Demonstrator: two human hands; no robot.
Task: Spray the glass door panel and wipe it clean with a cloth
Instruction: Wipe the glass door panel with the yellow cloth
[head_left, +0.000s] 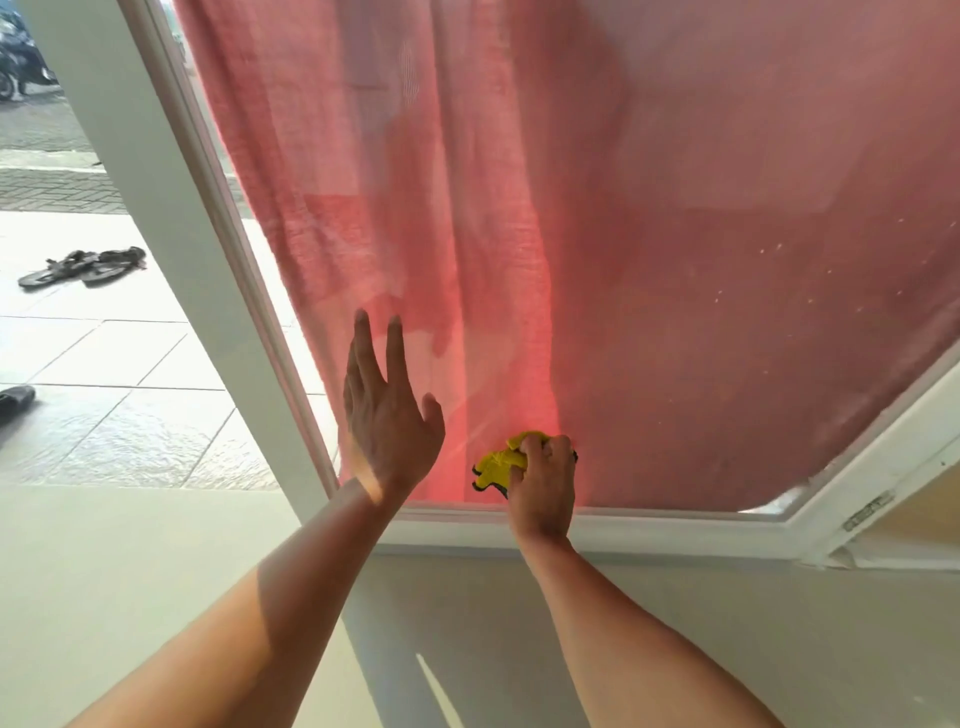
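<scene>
The glass door panel (675, 312) served as the reference surface; a pink curtain (415, 182) hung behind it and showed through the pane. The right hand (545, 483) was closed around a crumpled yellow cloth (498, 462) with a dark edge, pressing it against the glass just above the panel's lower frame rail (649, 530). The left hand (387, 415) was spread open and held nothing, its fingers (363, 343) extended up the pane near the panel's left frame edge (218, 208); whether the palm actually touched the glass could not be determined. Small pale specks (769, 260) marked the glass well to the right of the cloth. Beyond the panel's left edge, dark sandals (83, 266) lay on the tiled floor (130, 364) outside.
</scene>
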